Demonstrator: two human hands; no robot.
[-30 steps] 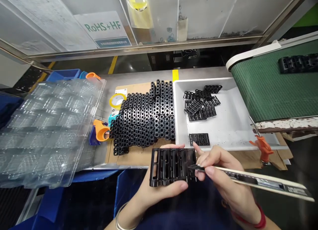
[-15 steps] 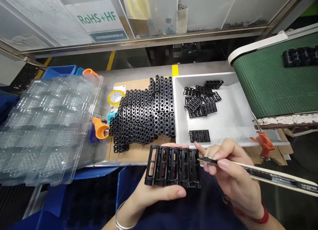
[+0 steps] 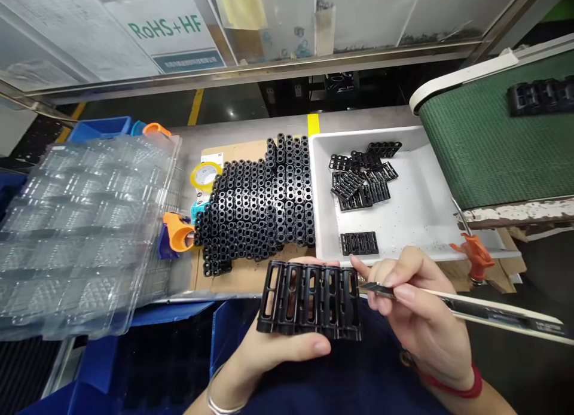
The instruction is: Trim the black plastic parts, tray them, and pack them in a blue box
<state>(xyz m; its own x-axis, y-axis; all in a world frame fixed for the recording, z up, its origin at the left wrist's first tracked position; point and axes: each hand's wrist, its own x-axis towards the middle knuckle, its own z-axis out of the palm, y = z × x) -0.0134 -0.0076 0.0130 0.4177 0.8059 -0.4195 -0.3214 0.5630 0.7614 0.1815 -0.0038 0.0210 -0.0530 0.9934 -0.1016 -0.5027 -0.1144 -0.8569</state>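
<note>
My left hand [image 3: 287,349] is closed around a black slotted plastic part [image 3: 309,298], thumb along its lower edge and fingers behind it. Between thumb and fingers, my right hand [image 3: 424,313] grips a utility knife [image 3: 497,316] with a pale handle. Its dark blade tip is close to the right edge of the slotted part; whether they touch I cannot tell. Beyond my hands, a white tray [image 3: 323,247] holds several similar black parts [image 3: 365,179] in a heap, and a single one [image 3: 359,243] lies near its front wall.
Stacked black parts [image 3: 255,203] stand on cardboard [image 3: 251,277] left of the tray. Clear plastic trays [image 3: 89,223] are piled at the left, beside an orange tape dispenser [image 3: 178,231] and a yellow tape roll [image 3: 206,176]. A green conveyor belt [image 3: 488,152] and orange-handled tool [image 3: 476,256] are at right.
The view has shifted slightly. My left hand and the slotted part have moved a little left, and the knife's handle end has swung slightly. Both grips are unchanged.
</note>
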